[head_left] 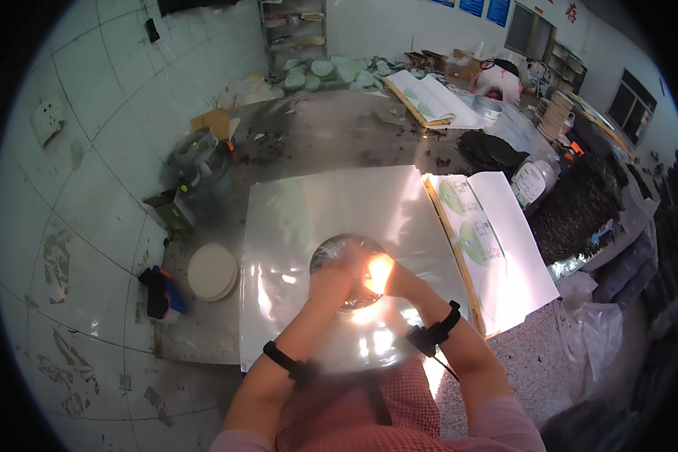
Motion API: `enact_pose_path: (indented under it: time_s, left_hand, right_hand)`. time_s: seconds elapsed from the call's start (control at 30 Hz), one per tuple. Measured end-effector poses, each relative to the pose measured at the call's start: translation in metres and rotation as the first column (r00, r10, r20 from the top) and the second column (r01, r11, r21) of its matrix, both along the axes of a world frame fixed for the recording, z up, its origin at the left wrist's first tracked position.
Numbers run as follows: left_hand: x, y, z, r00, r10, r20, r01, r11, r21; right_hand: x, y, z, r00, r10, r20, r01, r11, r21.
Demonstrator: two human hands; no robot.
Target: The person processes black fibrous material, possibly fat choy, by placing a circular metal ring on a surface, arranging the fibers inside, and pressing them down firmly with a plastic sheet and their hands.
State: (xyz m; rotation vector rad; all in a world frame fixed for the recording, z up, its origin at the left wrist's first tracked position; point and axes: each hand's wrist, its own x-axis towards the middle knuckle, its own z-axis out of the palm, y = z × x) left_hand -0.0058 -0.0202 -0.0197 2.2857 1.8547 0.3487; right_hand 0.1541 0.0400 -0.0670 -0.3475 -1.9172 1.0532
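Observation:
A round, dark, shiny disc [349, 245], seemingly under clear film, lies on a large glossy sheet [294, 203] in front of me. My left hand [331, 280] is at the disc's left and near side, its fingers bent inward and blurred. From the right, my right hand [401, 280] reaches over the disc's edge, and bright glare washes out its fingers. Whether either hand grips the disc or its film cannot be made out. Black bands circle both forearms.
Right of the sheet is a stack of printed paper [484, 248] with a wooden edge strip. Pale round discs [212, 271] lie at left. A clear bottle [533, 181] stands by black dried material [580, 203]. Green-white bundles [331, 71] fill the far end; another person [497, 79] bends at far right.

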Motion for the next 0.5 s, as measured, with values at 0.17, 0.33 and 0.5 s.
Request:
enact_pose_path:
  time_s: [0.17,0.33,0.5]
  left_hand:
    - [0.002,0.021,0.023,0.937,-0.264,0.23,0.325,0.902,-0.285]
    - [-0.007,-0.008,0.046,0.939,-0.215,0.269,0.111,0.929,0.353]
    - [0.001,-0.006,0.036,0.961,-0.232,0.151,0.221,0.971,0.088]
  right_hand:
    - [0.038,-0.02,-0.039,0.918,0.26,-0.3,-0.396,0.662,-0.637]
    - [0.027,-0.03,0.052,0.648,0.102,0.755,-0.119,0.992,-0.032]
    - [0.059,0.008,0.038,0.901,-0.046,0.432,0.109,0.987,-0.122]
